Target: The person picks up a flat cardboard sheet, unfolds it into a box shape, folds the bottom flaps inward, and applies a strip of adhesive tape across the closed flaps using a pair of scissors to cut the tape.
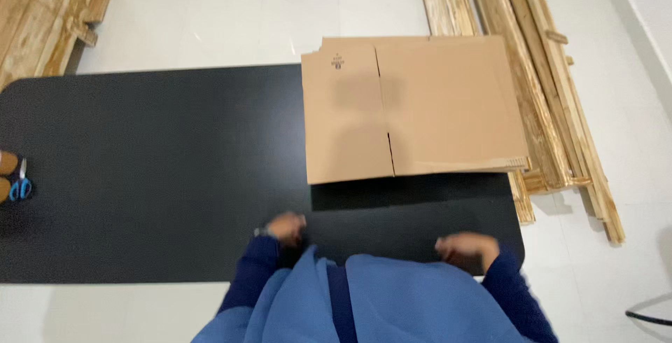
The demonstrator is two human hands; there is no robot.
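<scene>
A flattened brown cardboard box (413,108) lies on the right part of a black table (154,168), its far and right edges overhanging. My left hand (285,229) rests near the table's front edge, blurred, fingers curled, holding nothing that I can see. My right hand (467,248) is at the front right of the table, also blurred and curled, with nothing visible in it. Both hands sit below the cardboard, apart from it. Dark blue sleeves and a lighter blue cloth (378,301) cover my arms and chest.
Blue-handled scissors (21,185) and brown rolls of tape (7,175) lie at the table's left edge. Wooden slats (553,98) lie on the white floor to the right. A wooden pallet (42,14) is at the top left.
</scene>
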